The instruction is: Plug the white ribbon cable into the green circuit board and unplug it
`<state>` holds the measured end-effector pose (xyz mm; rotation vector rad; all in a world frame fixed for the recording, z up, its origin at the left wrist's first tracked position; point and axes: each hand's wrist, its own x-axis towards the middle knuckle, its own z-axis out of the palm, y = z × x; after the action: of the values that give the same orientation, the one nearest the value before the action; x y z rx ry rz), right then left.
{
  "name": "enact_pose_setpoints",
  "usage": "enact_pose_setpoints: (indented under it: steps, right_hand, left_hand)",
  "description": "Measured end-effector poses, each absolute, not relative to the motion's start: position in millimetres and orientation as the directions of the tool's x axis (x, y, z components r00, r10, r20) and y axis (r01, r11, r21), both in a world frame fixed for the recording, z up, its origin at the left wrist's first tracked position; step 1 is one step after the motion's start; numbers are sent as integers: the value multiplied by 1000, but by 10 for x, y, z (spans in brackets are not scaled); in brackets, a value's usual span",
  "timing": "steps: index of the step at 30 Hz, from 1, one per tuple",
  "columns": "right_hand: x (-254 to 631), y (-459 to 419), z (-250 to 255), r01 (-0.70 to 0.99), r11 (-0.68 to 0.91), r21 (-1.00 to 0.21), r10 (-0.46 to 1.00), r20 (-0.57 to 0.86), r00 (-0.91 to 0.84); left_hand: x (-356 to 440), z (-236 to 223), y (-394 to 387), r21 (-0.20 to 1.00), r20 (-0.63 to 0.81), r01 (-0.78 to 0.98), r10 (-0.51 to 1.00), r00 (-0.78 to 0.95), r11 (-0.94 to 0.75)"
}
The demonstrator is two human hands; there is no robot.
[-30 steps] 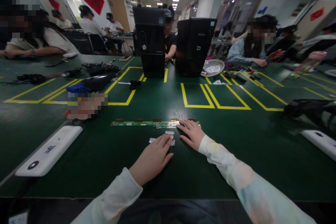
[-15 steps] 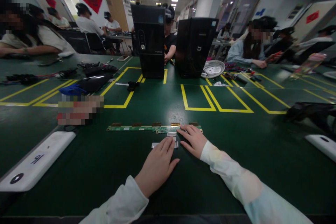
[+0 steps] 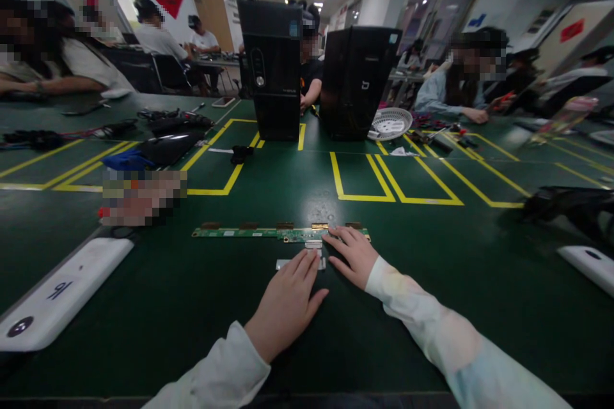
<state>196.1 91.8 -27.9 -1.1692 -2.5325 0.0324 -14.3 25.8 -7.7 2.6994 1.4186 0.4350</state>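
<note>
A long, narrow green circuit board [image 3: 259, 234] lies flat on the table, with copper-coloured tabs along its far edge. From its near side a short whitish flat cable [image 3: 313, 245] comes toward me, with a pale strip [image 3: 284, 264] at its near end. My left hand [image 3: 288, 303] is palm down and open, its stretched fingertips resting on the flat cable and partly hiding it. My right hand [image 3: 354, 257] is open too, fingers spread over the right end of the board, thumb apart. Neither hand is wrapped around anything.
Two black computer towers [image 3: 271, 77] [image 3: 357, 86] stand at the table's far side. White devices [image 3: 62, 294] [image 3: 592, 265] lie left and right. Cables [image 3: 173, 121], a white basket [image 3: 391, 124] and yellow tape outlines [image 3: 364, 199] are beyond the board. Several people sit around.
The view has shifted slightly, moving the left-side objects a little leftward. Both hands keep the same pose on the flat cable and the board.
</note>
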Motion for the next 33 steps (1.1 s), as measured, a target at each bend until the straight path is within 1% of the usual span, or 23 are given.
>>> enact_pose_setpoints:
  steps: [6,9,23,33]
  right_hand:
    - [1961,917,-287,730,663,-164,737,311,-600]
    - [1959,916,-285,729,663,-170,737,317,-597]
    - [1963,913,-275,716,674,-182,727,333,-601]
    - [1981,925,-287,710,682,-177,721,322,-613]
  left_hand:
    - [-98,-36,251,150,165,818,830,533,-555]
    - [-87,-26,250,150,161,819,832,532,-553]
    - [-119,-20,319,212,132,800,827,546,-562]
    - [-249,-27,393,257,101,757,795,598,-601]
